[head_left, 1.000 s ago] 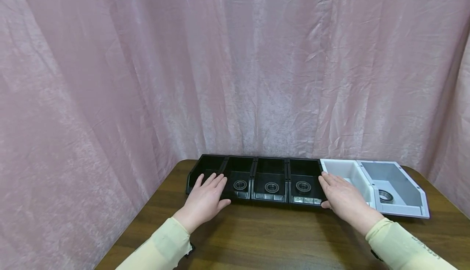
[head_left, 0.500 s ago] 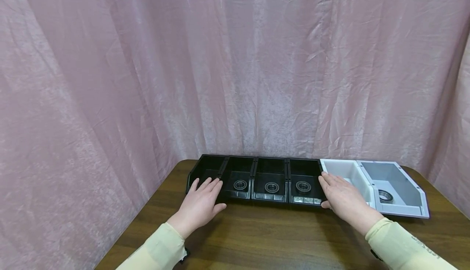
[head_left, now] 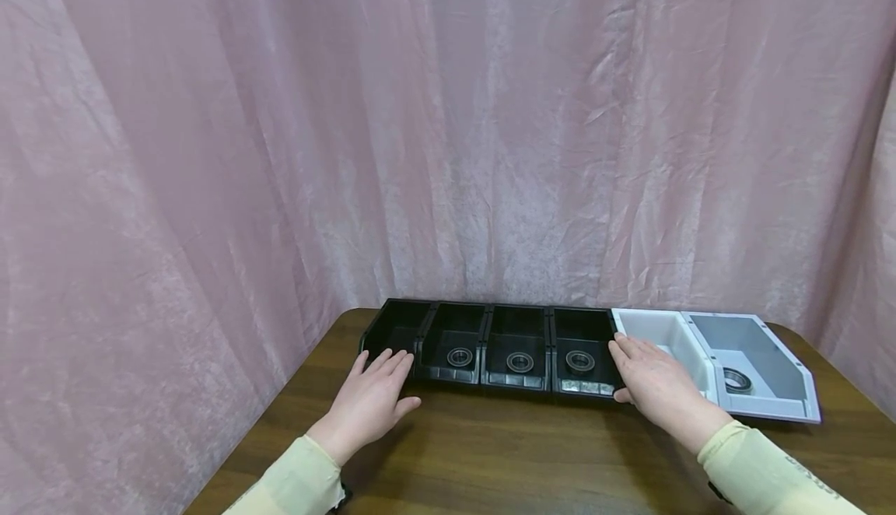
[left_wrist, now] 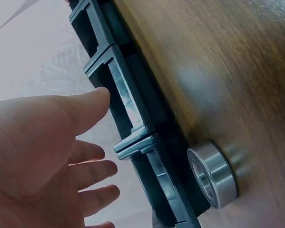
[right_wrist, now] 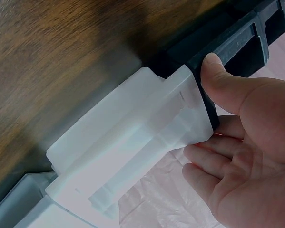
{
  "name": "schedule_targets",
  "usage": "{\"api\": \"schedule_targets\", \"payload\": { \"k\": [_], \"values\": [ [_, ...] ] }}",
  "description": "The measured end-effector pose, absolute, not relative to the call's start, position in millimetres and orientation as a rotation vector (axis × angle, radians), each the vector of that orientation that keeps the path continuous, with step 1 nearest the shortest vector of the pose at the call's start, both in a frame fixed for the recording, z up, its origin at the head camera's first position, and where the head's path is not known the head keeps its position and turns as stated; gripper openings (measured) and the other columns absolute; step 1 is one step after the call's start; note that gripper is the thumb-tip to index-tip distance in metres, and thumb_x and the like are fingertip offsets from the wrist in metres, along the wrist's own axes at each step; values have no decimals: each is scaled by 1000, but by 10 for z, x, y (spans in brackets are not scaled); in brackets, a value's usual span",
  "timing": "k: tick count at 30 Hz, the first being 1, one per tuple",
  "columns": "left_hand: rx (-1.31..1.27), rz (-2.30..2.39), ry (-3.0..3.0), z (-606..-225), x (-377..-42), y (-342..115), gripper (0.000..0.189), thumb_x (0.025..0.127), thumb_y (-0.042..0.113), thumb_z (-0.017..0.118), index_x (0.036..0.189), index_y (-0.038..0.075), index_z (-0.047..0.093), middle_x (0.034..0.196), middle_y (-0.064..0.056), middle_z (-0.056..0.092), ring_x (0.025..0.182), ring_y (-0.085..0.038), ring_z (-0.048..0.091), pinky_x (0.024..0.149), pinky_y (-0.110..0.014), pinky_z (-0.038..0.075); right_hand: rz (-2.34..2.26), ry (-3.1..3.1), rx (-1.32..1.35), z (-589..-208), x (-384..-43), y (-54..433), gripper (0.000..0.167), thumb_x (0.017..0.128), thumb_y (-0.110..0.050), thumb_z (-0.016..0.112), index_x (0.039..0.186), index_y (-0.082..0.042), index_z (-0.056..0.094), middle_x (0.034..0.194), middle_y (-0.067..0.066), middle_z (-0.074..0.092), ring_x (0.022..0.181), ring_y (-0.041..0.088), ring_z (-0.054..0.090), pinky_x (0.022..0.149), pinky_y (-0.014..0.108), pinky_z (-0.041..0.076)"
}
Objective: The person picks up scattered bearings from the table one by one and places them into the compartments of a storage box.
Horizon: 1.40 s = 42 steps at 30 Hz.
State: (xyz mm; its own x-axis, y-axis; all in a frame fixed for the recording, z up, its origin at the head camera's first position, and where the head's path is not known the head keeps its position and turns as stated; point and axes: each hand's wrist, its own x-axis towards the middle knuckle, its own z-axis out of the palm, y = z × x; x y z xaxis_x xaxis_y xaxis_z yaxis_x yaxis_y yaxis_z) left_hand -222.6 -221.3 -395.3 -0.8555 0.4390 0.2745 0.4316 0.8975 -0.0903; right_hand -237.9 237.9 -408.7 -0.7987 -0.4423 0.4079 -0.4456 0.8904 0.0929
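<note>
My left hand (head_left: 367, 402) hovers with spread, relaxed fingers at the front of the leftmost black storage bin (head_left: 400, 320). A metal ball bearing (left_wrist: 222, 178) stands on the tabletop close in front of the bins in the left wrist view; my left hand hides it in the head view. My right hand (head_left: 658, 383) rests at the border between the rightmost black bin (head_left: 582, 322) and the white bin (right_wrist: 128, 137). Its thumb touches the black front corner in the right wrist view, with the other fingers loosely bent beside the white bin.
Bearings lie singly in the three other black bins, one of them a bearing (head_left: 519, 371) in the middle. A light grey bin (head_left: 770, 371) at the right end holds another bearing (head_left: 746, 387). The row stands on a wooden table (head_left: 518, 453), before a pink curtain (head_left: 448, 126).
My left hand has drawn back toward me and to the left, away from the bins. The right hand keeps its place, and the head view has tilted slightly.
</note>
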Motion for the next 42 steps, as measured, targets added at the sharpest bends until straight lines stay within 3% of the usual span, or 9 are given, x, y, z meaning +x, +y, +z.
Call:
{"api": "schedule_targets", "payload": {
  "k": [42],
  "values": [
    [-589,-34,-2844,-4101,-1963,-2592,70,101,41,82,153,-1,61,158,-20,60,149,-45,53,122,-74,33,30,-2628,646,-4097,-2378,2380,77,77,-21,99,134,18,65,141,38,63,133,52,63,112,63,50]
  ]
}}
